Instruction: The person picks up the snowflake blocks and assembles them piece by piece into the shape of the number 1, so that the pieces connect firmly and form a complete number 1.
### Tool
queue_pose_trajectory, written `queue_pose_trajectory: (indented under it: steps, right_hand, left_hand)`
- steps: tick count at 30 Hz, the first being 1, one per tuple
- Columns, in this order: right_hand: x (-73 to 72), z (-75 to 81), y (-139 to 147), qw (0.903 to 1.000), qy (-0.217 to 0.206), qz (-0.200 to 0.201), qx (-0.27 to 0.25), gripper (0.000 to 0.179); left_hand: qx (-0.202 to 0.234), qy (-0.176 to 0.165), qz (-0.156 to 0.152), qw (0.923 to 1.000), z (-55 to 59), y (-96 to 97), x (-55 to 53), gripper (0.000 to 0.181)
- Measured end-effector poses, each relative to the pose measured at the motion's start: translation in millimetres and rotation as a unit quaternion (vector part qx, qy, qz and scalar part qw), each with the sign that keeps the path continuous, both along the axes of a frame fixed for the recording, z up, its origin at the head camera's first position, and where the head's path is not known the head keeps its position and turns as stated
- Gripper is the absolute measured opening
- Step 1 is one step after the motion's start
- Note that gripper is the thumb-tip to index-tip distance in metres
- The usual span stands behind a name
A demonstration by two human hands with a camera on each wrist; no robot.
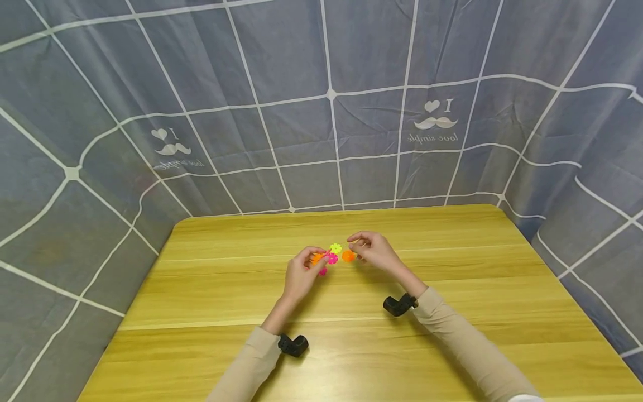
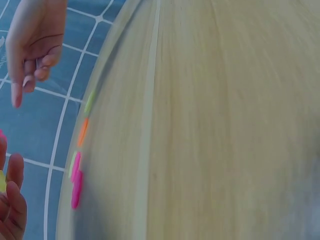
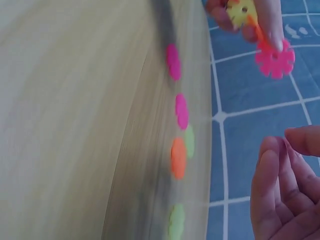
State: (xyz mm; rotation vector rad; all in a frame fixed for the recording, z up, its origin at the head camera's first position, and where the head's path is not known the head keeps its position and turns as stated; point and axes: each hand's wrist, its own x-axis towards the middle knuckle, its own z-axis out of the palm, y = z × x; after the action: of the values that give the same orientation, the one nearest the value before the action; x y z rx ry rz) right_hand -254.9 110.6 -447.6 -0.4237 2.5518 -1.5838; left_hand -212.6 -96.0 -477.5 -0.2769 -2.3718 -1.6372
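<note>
In the right wrist view my left hand (image 3: pixel 270 22) pinches a small joined group of notched plastic discs: a yellow disc (image 3: pixel 242 12), an orange piece and a pink disc (image 3: pixel 276 58). From the head view, this left hand (image 1: pixel 301 273) is raised over the table, left of several loose discs. Opposite it, my right hand (image 1: pixel 374 251) hovers beside a loose orange disc (image 1: pixel 348 256). Its fingers are bent loosely, thumb near the fingertips, with nothing showing between them. A loose yellow-green disc (image 1: pixel 335 248) and a pink disc (image 1: pixel 323 271) lie between and below the hands.
Loose discs form a rough row on the wooden table (image 1: pixel 201 312), among them a yellow-green disc (image 3: pixel 177 220) close to the right hand. Behind the table hangs a grey curtain (image 1: pixel 291 134) with white lines. Each wrist wears a black camera (image 1: pixel 399 305).
</note>
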Motion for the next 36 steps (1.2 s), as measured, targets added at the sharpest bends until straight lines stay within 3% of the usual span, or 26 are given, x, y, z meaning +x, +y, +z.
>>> queue_pose_trajectory:
  steps: [10, 20, 25, 36]
  right_hand:
    - [-11.8, -6.9, 17.4, 0.9941, 0.053, -0.037, 0.087, 0.025]
    - [-21.2, -16.9, 31.6, 0.9894, 0.026, -0.044, 0.136, 0.031]
    - [-24.6, -22.5, 35.6, 0.9856, 0.010, -0.049, 0.161, 0.034]
    - [-33.0, -28.7, 39.6, 0.9823, -0.012, -0.040, 0.183, 0.037]
  left_hand:
    - [-0.031, 0.006, 0.019, 0.9993, 1.2, -12.3, -0.6, 0.017]
    - [-0.044, 0.004, 0.026, 0.9987, -0.1, -21.3, -1.5, 0.017]
    - [-0.032, 0.007, 0.012, 0.9994, -1.3, -22.3, -1.8, 0.018]
    - [-0.018, -0.022, -0.002, 0.9996, -2.2, -22.5, -1.0, 0.019]
